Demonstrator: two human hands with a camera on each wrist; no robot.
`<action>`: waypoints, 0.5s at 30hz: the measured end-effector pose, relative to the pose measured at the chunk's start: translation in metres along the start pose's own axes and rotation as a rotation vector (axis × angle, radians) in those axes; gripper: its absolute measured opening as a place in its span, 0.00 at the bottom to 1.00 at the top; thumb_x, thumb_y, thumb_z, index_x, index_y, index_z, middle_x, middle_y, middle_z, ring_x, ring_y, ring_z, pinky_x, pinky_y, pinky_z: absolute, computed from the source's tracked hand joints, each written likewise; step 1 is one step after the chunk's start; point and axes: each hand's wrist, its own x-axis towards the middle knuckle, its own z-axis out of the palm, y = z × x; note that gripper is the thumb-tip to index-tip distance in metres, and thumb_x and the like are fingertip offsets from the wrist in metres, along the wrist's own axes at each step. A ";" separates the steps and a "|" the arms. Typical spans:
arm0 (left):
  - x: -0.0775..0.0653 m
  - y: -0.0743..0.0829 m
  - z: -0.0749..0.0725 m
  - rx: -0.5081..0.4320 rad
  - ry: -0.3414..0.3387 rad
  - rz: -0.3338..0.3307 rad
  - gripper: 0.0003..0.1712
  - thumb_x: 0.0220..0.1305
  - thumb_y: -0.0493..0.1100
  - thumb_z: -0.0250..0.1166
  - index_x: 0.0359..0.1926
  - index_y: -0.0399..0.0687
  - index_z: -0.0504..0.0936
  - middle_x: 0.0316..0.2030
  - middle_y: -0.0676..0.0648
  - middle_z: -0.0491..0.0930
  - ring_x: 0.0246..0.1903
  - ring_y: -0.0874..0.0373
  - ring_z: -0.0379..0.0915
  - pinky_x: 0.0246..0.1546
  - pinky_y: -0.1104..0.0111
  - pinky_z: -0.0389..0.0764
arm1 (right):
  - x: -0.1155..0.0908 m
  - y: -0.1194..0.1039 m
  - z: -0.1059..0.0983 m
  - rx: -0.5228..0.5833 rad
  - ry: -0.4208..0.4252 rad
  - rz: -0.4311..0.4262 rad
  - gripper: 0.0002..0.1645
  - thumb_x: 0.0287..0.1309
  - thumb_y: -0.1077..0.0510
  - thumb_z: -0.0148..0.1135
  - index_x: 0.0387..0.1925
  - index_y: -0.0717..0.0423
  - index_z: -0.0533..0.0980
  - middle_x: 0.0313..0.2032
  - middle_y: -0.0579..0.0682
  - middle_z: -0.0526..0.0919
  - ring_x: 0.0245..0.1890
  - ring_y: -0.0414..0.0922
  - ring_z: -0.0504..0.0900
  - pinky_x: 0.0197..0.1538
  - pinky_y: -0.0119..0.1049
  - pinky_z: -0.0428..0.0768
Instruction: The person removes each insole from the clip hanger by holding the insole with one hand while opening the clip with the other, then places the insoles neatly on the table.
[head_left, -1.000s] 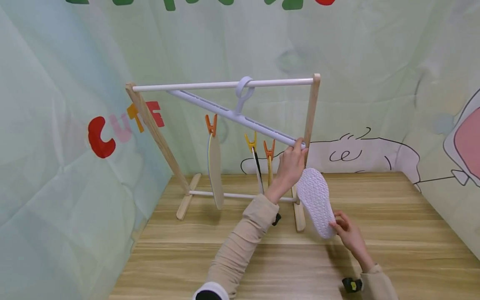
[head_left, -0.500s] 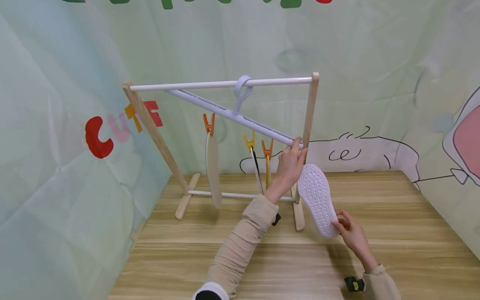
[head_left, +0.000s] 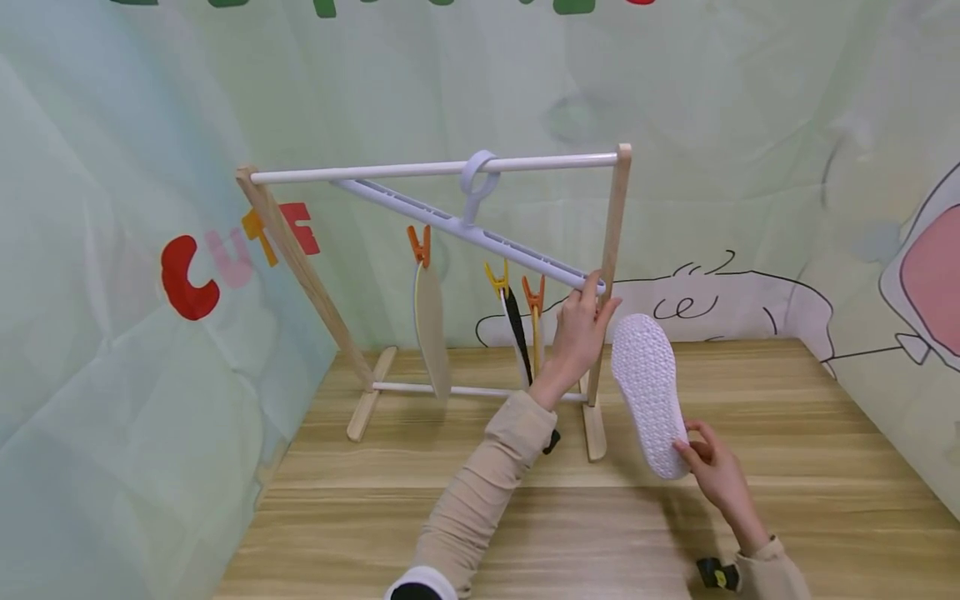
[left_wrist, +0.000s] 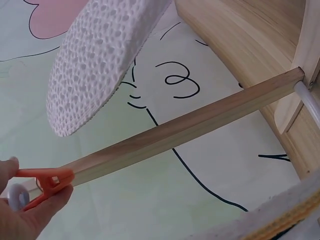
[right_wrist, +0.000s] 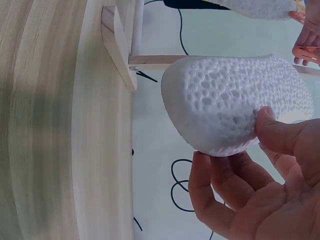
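My right hand pinches the narrow end of a white, bumpy-textured shoe insole between thumb and fingers; the right wrist view shows the grip closely. The insole is held up and tilted, right of the wooden rack. At the low right end of the lavender clothes hanger is my left hand. In the left wrist view its thumb and finger pinch an orange clothespin beside the hanger's end. The upper end of the insole is close to this clothespin but apart from it. I cannot tell whether the clothespin's jaws are parted.
The hanger hooks over the rack's white top bar and slopes down to the right. From it hang a cream flat piece on an orange clothespin, a black-and-white piece on a yellow one, and a yellow-edged piece on another. The rack stands on a wooden table.
The insole and my right hand have shifted right, opening a gap between the insole and my left hand. The black-and-white piece has turned, showing more black. My left hand keeps its place at the hanger.
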 end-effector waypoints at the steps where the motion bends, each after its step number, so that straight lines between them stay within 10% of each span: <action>1: 0.000 0.000 0.000 -0.009 -0.001 -0.001 0.26 0.63 0.47 0.52 0.59 0.39 0.63 0.31 0.41 0.73 0.23 0.63 0.62 0.19 0.82 0.62 | 0.000 -0.001 -0.001 0.001 -0.003 0.005 0.13 0.60 0.59 0.51 0.45 0.59 0.64 0.34 0.68 0.81 0.25 0.27 0.73 0.28 0.27 0.73; 11: -0.002 -0.001 0.000 -0.065 -0.031 -0.011 0.30 0.63 0.49 0.50 0.63 0.43 0.58 0.34 0.43 0.70 0.25 0.62 0.64 0.21 0.81 0.66 | -0.002 -0.003 -0.003 0.085 -0.008 0.029 0.15 0.61 0.59 0.50 0.47 0.61 0.62 0.35 0.69 0.80 0.26 0.27 0.74 0.27 0.29 0.75; 15: -0.003 -0.001 0.000 -0.054 -0.028 0.001 0.30 0.62 0.47 0.50 0.64 0.45 0.57 0.35 0.42 0.71 0.26 0.61 0.65 0.22 0.80 0.67 | -0.002 -0.002 -0.004 0.210 -0.028 0.018 0.15 0.61 0.61 0.49 0.47 0.63 0.61 0.27 0.50 0.83 0.25 0.28 0.75 0.27 0.27 0.77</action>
